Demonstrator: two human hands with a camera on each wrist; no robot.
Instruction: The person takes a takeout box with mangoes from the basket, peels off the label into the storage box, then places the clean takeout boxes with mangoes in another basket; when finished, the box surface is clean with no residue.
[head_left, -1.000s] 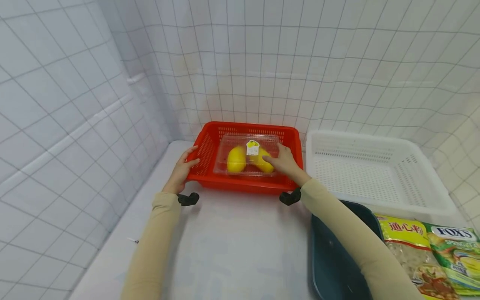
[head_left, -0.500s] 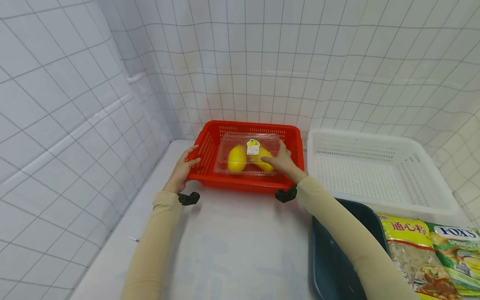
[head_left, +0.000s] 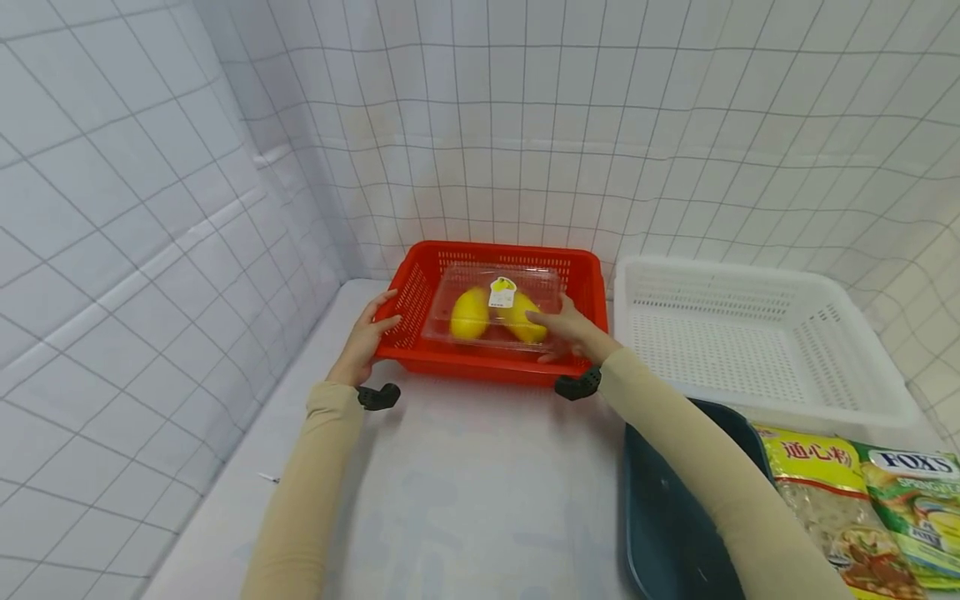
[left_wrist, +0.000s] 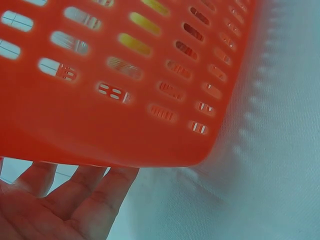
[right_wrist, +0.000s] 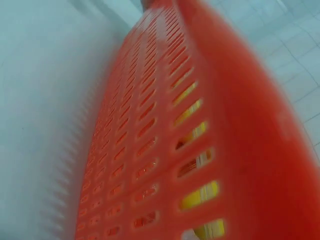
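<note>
A red plastic basket with slotted walls stands on the table against the back curtain. Inside it sits a clear plastic box with a white label, and two yellow fruits show through its lid. My left hand grips the basket's left rim; the left wrist view has its fingers right at the rim's edge. At the box's right end, my right hand holds it with the thumb on top and fingers around the side. The basket wall hides that hand in the right wrist view.
Right of the basket is a white perforated basket. A dark blue bin stands in front of it, partly under my right sleeve. Two food packets, a yellow-topped one and a green one, lie at the far right.
The box has shifted slightly left inside the red basket. My right hand's fingers have slid from its far right corner down along its right end. My left hand stays in place.
</note>
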